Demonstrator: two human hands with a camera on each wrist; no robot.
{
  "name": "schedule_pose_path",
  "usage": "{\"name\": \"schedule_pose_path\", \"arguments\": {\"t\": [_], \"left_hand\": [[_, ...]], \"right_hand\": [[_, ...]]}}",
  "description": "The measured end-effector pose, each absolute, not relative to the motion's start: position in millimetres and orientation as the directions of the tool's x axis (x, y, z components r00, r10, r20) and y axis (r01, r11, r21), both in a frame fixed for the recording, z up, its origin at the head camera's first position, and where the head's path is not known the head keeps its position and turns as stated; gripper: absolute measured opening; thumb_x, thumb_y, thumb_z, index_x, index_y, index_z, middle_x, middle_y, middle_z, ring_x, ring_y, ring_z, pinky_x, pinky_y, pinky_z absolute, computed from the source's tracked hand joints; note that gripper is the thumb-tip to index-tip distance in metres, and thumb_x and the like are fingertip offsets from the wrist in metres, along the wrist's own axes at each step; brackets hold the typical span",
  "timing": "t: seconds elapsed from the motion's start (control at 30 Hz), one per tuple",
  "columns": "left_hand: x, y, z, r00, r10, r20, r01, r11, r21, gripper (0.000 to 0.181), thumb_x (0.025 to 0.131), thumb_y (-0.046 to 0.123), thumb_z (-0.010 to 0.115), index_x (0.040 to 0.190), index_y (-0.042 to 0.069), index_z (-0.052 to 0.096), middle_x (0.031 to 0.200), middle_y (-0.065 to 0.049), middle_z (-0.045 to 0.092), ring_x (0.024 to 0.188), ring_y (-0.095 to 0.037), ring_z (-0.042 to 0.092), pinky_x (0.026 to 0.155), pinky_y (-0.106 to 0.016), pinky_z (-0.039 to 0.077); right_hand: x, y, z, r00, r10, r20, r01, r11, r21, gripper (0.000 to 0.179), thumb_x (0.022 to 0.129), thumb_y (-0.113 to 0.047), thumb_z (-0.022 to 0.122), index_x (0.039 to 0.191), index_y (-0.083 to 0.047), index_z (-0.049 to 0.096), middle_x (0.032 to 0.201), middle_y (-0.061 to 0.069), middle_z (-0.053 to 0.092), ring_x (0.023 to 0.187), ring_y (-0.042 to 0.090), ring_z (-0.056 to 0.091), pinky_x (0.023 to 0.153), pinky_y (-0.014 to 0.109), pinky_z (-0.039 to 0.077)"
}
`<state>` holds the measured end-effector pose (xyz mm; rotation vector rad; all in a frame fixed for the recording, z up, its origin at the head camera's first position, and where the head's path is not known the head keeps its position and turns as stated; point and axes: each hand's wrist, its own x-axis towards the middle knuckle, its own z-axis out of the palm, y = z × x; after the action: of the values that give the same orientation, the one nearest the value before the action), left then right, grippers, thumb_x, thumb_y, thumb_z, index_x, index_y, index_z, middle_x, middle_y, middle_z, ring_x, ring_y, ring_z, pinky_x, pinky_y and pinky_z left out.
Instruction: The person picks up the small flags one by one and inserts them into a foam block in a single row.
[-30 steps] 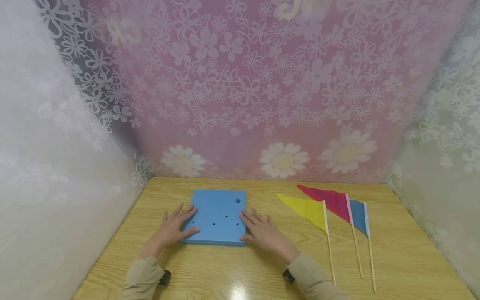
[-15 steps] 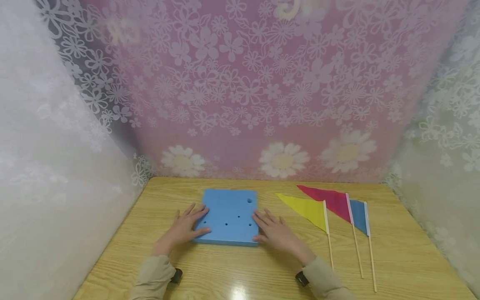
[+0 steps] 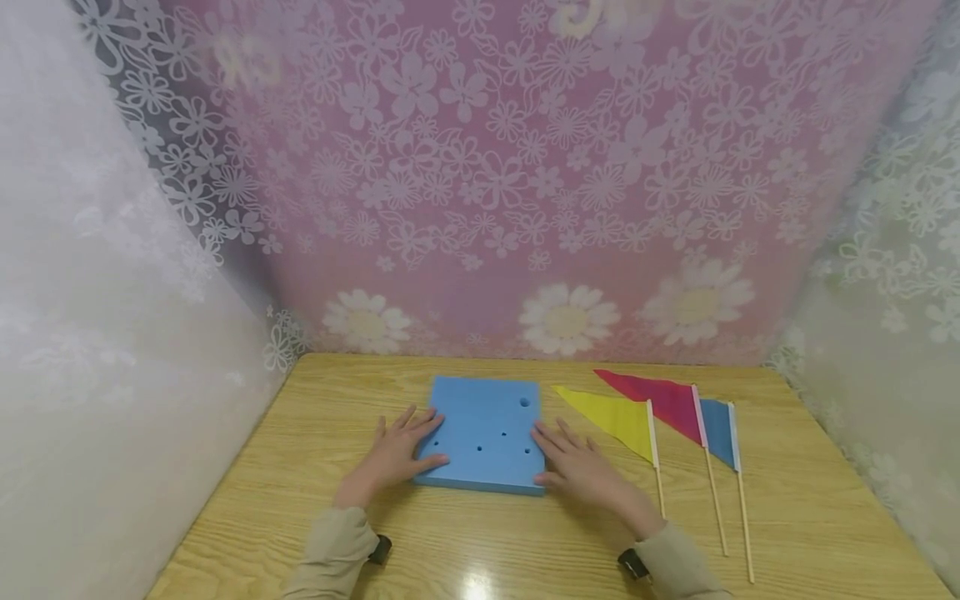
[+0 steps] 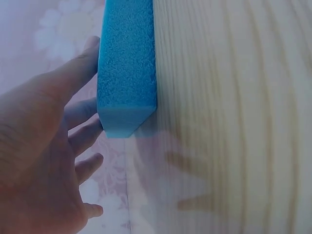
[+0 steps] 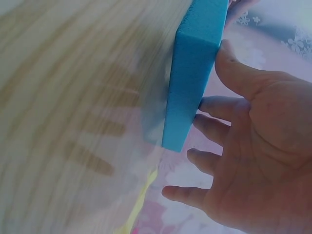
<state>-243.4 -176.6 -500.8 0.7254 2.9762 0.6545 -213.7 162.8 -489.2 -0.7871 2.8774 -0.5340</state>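
A flat blue foam block (image 3: pixel 480 421) with several small holes and one larger hole near its far right corner lies on the wooden table. My left hand (image 3: pixel 397 450) rests spread on its left edge, thumb and fingertips on the top face. On the opposite edge, my right hand (image 3: pixel 585 471) touches the block with straight, spread fingers. The left wrist view shows the block's thick front side (image 4: pixel 127 58) beside the left thumb. In the right wrist view, the right thumb and fingertips meet the block's edge (image 5: pixel 187 83), the little finger standing off it.
To the right lie three pennants on thin sticks: yellow (image 3: pixel 618 423), red (image 3: pixel 663 404) and blue (image 3: pixel 718 429). The yellow pennant's tip comes close to the block's right side. A flowered cloth wall (image 3: pixel 480 208) stands behind the wooden table (image 3: pixel 300 417).
The blue foam block has slid right across the table, with both hands moving along at its sides. It is now nearer the yellow pennant. The three pennants have stayed put.
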Motion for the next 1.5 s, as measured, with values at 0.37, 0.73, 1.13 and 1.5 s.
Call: {"name": "schedule_pose_path", "arguments": {"t": [0.37, 0.73, 1.13, 1.5], "left_hand": [[-241, -154, -503, -0.876, 0.477, 0.078, 0.463, 0.783, 0.414, 0.075, 0.095, 0.05, 0.068, 0.156, 0.015, 0.043, 0.164, -0.008, 0.034, 0.153, -0.041, 0.018, 0.113, -0.078, 0.004], [-234, -140, -502, -0.841, 0.535, 0.083, 0.511, 0.734, 0.446, 0.074, 0.095, 0.049, 0.068, 0.156, 0.015, 0.043, 0.164, -0.009, 0.033, 0.153, -0.042, 0.019, 0.113, -0.078, 0.003], [-227, -121, -503, -0.815, 0.572, 0.086, 0.546, 0.711, 0.443, 0.075, 0.095, 0.051, 0.067, 0.157, 0.015, 0.042, 0.165, -0.008, 0.032, 0.153, -0.041, 0.02, 0.113, -0.078, 0.005], [-223, -110, -505, -0.833, 0.544, 0.1, 0.532, 0.739, 0.413, 0.076, 0.094, 0.052, 0.067, 0.157, 0.017, 0.042, 0.164, -0.005, 0.033, 0.154, -0.037, 0.02, 0.114, -0.077, 0.006]], "right_hand": [[-209, 188, -486, -0.86, -0.511, -0.013, -0.471, 0.802, -0.366, 0.072, 0.1, -0.036, 0.064, 0.157, -0.003, 0.036, 0.164, 0.016, 0.031, 0.151, 0.049, 0.014, 0.109, 0.08, 0.02], [-201, 210, -481, -0.845, -0.534, 0.027, -0.507, 0.785, -0.357, 0.073, 0.096, -0.032, 0.07, 0.153, 0.003, 0.041, 0.159, 0.022, 0.037, 0.147, 0.056, 0.019, 0.114, 0.07, 0.025], [-193, 233, -485, -0.84, -0.54, 0.047, -0.521, 0.781, -0.345, 0.077, 0.091, -0.033, 0.075, 0.15, 0.006, 0.044, 0.156, 0.026, 0.039, 0.142, 0.061, 0.023, 0.113, 0.068, 0.028], [-196, 244, -483, -0.839, -0.543, 0.042, -0.511, 0.758, -0.405, 0.078, 0.088, -0.029, 0.078, 0.149, 0.007, 0.045, 0.155, 0.028, 0.039, 0.141, 0.064, 0.02, 0.107, 0.073, 0.032]]}}
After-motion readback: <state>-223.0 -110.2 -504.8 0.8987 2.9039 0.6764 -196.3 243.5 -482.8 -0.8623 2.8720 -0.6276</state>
